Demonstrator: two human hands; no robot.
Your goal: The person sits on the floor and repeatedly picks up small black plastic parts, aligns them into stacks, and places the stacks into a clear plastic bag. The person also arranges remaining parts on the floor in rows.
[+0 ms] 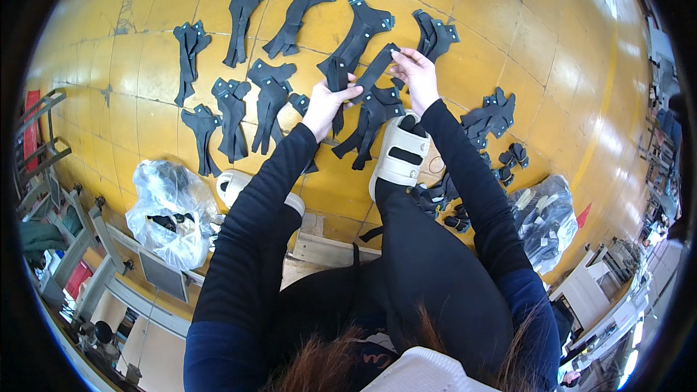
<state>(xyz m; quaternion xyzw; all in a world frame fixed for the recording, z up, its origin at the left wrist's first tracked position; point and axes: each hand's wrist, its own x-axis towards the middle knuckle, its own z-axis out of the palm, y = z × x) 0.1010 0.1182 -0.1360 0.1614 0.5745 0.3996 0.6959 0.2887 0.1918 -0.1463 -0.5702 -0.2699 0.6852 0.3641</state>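
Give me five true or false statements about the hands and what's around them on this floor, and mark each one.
1. The left hand holds a bundle of black strips. True.
2. The right hand is empty. False: the right hand pinches one end of a single dark strip.
3. The floor is blue. False: the floor is yellow.
4. A clear plastic bag sits to the left of both feet. True.
5. The right shoe is black. False: the right shoe is whitish.
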